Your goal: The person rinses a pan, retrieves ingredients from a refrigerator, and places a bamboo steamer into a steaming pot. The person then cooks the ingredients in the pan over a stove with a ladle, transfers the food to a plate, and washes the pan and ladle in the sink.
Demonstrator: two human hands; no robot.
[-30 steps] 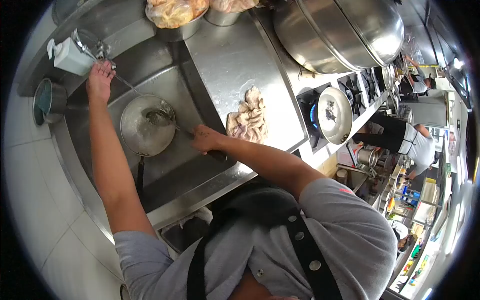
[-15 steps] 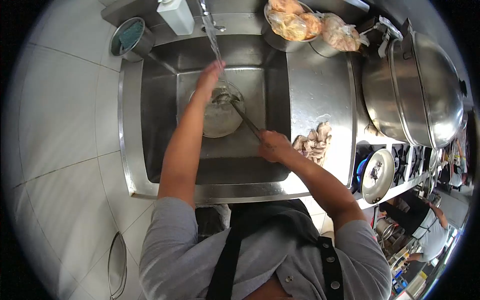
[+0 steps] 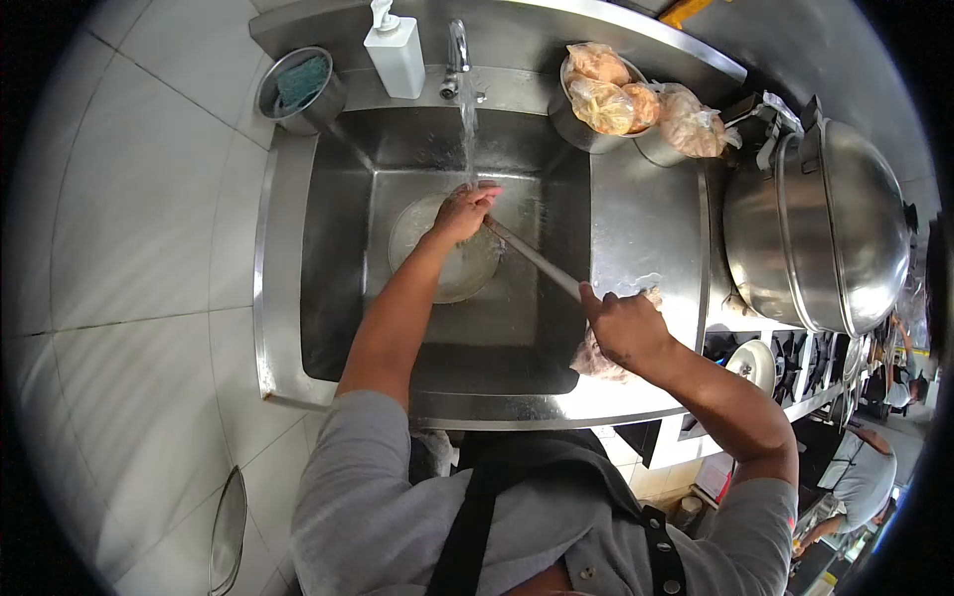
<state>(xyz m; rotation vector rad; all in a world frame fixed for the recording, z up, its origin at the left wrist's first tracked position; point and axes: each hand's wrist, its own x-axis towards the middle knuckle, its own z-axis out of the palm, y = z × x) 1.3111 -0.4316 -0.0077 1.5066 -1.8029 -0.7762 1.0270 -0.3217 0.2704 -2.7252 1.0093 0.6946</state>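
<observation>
My right hand (image 3: 628, 328) is closed around the long handle of a ladle (image 3: 537, 258), to the right of the sink. The ladle slants up and left into the sink, and its head is hidden by my left hand (image 3: 465, 212). My left hand's fingers are pressed together over that end, under running water (image 3: 469, 129). Beneath it a round metal pan (image 3: 447, 268) lies in the sink (image 3: 338, 248). A crumpled cloth (image 3: 594, 362) lies on the counter, partly covered by my right hand.
A faucet (image 3: 457, 50), a white pump bottle (image 3: 396, 58) and a pot with a green scouring pad (image 3: 301, 84) stand behind the sink. Bagged food (image 3: 601, 99) fills containers at the back right. A large steel pot (image 3: 815, 228) and a pan (image 3: 752, 366) are right; a person (image 3: 863, 477) stands beyond.
The view has swung round to face the sink. My left hand has moved from the faucet down to the ladle's head. My right hand, still holding the handle, has shifted right and back.
</observation>
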